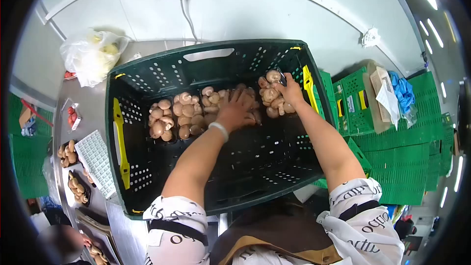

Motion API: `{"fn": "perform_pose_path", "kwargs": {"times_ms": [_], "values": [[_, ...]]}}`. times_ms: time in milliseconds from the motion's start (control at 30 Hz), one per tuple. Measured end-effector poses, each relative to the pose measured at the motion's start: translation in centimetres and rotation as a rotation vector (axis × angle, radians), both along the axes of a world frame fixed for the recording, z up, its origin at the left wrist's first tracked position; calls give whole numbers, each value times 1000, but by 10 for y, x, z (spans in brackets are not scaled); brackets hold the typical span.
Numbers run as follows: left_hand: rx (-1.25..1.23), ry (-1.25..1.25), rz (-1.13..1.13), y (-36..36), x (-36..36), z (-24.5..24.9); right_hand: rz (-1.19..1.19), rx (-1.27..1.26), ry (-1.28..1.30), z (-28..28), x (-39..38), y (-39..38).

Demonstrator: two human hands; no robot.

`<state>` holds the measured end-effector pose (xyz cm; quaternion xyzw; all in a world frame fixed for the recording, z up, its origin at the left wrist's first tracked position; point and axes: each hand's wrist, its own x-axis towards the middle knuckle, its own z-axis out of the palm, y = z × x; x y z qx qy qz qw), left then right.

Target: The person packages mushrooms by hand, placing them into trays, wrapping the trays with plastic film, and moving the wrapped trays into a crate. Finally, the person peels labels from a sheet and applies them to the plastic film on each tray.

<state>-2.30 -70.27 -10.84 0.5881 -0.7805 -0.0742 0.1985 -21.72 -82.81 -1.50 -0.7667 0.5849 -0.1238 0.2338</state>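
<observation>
A large dark green crate (216,48) with yellow handle clips stands before me. Along its far side, brown mushrooms sit in a row of small dark trays, among them a left pack (161,120) and the pack beside it (187,115). My left hand (236,109) lies palm down with fingers spread over mushrooms in the middle of the row, partly hiding them. At the right end, my right hand (291,91) grips the edge of a tray of mushrooms (272,95), thumb over its rim. A gap separates this tray from the middle packs.
On the metal counter at left are a white grid-like rack (95,162), more mushroom trays (77,187) and a plastic bag (91,54). Green crates (392,167) are stacked at right. A plugged-in cord (188,17) hangs behind. Another person (61,238) is at lower left.
</observation>
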Motion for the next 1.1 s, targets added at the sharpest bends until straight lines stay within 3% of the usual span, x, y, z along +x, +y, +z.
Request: {"fn": "perform_pose_path", "kwargs": {"times_ms": [67,167,300,567,633,767,800,867,933,967,1000,1067,1100], "values": [[4,-36,-8,4,2,-1,5,43,-175,-19,-6,-1],[37,-59,0,4,4,7,-33,-130,-103,-46,-5,-4],[-28,-53,8,7,5,3,285,-721,317,-23,12,17],[15,-41,-12,6,7,-3,117,-211,26,-92,8,14],[-11,-33,-16,6,7,-5,144,-256,21,-98,7,9],[190,49,-121,0,20,12,188,-225,186,-84,4,9],[278,125,-155,-9,24,20,218,-338,331,-78,8,12],[307,183,16,-1,34,84,304,-524,313,-74,19,2],[1,138,23,15,54,117,399,-316,50,-48,53,0],[-28,172,94,32,59,147,556,-429,-14,-58,62,-11],[39,131,98,55,67,182,676,-234,-279,-32,82,8],[78,267,141,120,74,241,976,-203,-360,-16,116,26],[-112,373,183,157,74,247,979,-115,-361,6,133,49]]}}
